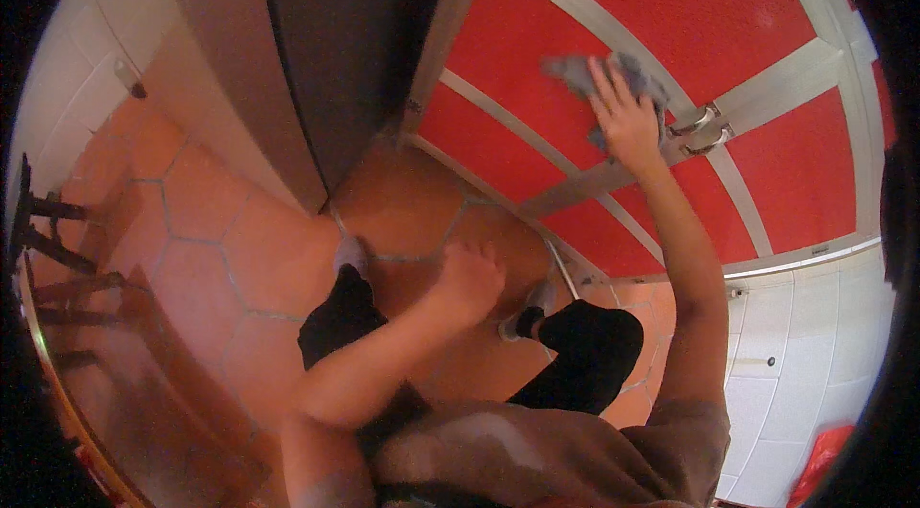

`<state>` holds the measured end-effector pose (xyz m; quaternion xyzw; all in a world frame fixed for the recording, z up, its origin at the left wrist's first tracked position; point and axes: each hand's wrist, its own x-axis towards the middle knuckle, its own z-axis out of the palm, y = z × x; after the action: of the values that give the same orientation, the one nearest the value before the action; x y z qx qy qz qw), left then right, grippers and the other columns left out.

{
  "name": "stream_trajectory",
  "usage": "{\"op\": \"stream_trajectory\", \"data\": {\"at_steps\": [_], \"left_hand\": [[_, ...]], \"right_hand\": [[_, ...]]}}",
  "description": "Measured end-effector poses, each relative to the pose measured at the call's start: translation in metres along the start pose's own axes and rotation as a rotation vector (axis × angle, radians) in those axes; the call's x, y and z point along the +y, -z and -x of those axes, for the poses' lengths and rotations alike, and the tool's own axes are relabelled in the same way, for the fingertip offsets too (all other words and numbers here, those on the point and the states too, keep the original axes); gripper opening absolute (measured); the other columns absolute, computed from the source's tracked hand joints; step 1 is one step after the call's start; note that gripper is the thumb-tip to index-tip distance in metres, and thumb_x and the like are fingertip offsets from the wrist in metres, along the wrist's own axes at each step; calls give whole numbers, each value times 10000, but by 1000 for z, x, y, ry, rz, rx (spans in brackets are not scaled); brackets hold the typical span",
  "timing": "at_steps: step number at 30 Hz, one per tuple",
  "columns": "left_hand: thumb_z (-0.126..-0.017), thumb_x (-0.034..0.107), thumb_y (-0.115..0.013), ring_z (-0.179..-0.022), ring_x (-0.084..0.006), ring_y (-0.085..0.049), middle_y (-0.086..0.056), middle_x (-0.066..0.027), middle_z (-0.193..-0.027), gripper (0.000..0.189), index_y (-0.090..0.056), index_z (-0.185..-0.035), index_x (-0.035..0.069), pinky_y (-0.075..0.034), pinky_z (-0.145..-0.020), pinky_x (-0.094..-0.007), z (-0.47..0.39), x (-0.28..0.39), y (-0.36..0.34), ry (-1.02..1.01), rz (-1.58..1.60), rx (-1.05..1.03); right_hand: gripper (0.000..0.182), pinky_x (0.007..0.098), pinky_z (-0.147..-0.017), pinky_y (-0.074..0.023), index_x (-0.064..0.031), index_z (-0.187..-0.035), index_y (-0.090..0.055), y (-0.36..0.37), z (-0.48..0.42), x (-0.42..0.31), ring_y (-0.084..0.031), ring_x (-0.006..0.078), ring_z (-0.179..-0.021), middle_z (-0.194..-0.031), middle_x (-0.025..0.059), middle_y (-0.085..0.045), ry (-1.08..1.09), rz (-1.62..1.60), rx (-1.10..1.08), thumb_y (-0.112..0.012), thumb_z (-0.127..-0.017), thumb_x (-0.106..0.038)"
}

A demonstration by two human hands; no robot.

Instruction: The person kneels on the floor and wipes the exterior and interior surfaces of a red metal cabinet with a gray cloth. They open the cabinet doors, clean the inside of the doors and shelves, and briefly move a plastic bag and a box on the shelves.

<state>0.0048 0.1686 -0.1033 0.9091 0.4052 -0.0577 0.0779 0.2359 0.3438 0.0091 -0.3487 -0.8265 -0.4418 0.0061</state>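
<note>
My right hand (pixel 625 121) lies spread over a crumpled grey cloth (pixel 571 69), pressing it against a red-panelled cabinet door (pixel 510 26) with light metal framing. Two curved metal handles, the upper handle (pixel 693 121) and the lower handle (pixel 708 141), sit just right of that hand, beside the seam between the doors. My left hand (pixel 471 279) hangs in front of me above the floor, blurred, with its fingers partly curled. Nothing shows in it, and its palm side is hidden.
A dark upright panel (pixel 345 41) stands left of the cabinet. Hexagonal terracotta tiles (pixel 194 278) cover the floor around my feet. White wall tiles (pixel 762 400) and a red item (pixel 823 461) are at lower right. Dark furniture legs (pixel 61 228) stand at far left.
</note>
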Motion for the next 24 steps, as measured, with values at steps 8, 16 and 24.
{"op": "stream_trajectory", "data": {"at_steps": [8,16,24], "left_hand": [[-812,162,-512,-992,-270,-551,-564,-123,-1121,264,-621,-1041,90,-403,-739,-480,-4,-2,-3,-34,67,-57],[-738,152,-565,-863,-267,-586,-612,-107,-894,193,-655,-890,75,-456,-649,-401,-13,-6,-9,-68,51,73],[-753,158,-549,-857,-251,-590,-607,-102,-911,176,-650,-876,84,-457,-635,-400,-24,-3,-25,-49,87,125]], "right_hand": [[378,352,-800,-400,-79,-1116,-593,-30,-138,-44,-342,217,-1297,-1440,103,-327,-13,7,181,-519,-755,-160],[386,327,-797,-403,-24,-1150,-570,-72,-76,-95,-372,211,-1270,-1446,122,-311,200,-109,-71,-484,-797,-155],[365,306,-723,-431,-34,-1119,-596,-72,91,-74,-391,181,-1261,-1473,80,-269,190,-162,-234,-508,-778,-131]]}}
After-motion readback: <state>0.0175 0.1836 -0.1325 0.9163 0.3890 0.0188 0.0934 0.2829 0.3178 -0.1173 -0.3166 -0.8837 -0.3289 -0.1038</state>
